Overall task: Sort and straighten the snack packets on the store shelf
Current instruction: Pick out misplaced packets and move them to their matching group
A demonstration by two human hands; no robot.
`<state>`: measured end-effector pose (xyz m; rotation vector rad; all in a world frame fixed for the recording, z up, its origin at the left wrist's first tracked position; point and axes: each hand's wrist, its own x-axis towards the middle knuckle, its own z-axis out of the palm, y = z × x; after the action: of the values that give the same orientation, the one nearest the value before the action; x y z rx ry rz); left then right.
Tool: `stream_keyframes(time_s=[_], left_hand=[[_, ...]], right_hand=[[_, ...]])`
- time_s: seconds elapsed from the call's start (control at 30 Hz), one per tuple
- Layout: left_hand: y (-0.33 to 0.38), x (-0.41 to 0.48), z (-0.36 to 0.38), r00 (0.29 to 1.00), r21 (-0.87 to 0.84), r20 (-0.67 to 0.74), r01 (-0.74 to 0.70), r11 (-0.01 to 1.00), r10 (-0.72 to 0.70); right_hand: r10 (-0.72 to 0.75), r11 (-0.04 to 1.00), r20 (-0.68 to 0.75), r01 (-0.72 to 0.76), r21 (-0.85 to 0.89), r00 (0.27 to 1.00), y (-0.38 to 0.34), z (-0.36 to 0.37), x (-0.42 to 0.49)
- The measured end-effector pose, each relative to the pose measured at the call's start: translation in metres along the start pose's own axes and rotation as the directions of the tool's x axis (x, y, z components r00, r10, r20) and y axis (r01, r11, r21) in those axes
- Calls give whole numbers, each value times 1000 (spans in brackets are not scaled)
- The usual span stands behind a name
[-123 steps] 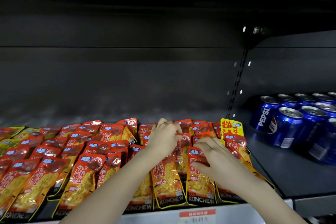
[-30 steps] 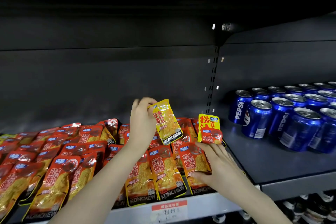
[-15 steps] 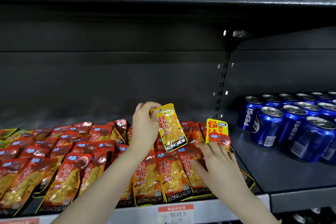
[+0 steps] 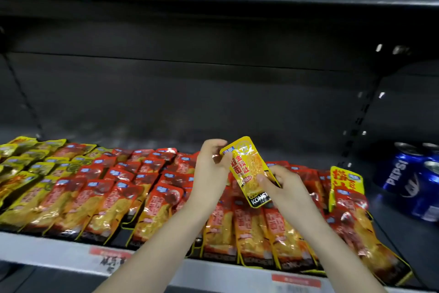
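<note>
We hold a yellow KONCHEW packet (image 4: 248,170) above the red packets (image 4: 152,188): our left hand (image 4: 210,171) pinches its top corner, our right hand (image 4: 287,189) grips its lower side. It likely belongs with the yellow packets (image 4: 31,152) far left; best carry it flat, label up.

Your left grip (image 4: 210,172) and right grip (image 4: 287,190) are bare hands; both forearms are bare to the frame's edge.
</note>
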<state>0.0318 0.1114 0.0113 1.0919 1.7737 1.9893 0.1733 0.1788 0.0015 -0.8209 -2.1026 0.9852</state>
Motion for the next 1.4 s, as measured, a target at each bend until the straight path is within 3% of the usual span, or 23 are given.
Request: stream_keyframes(time_s=[0.2,0.5,0.73,1.4], left_hand=[[-12,3,-68,989,-159,77,140,977,-129],[-29,16,-190,987,40,149,56,998,-62],[-37,27,-269,972,49,220,74,996,-83],[-55,40,-320,980,63,120,151,987,-157]], right_hand=[[30,993,35,-34,117,999,-37,73,15],[-50,998,11,50,49,999,-99,192,26],[-31,997,-4,31,73,1000,-131,257,27],[-20,994,124,6,113,992,-149,308,39]])
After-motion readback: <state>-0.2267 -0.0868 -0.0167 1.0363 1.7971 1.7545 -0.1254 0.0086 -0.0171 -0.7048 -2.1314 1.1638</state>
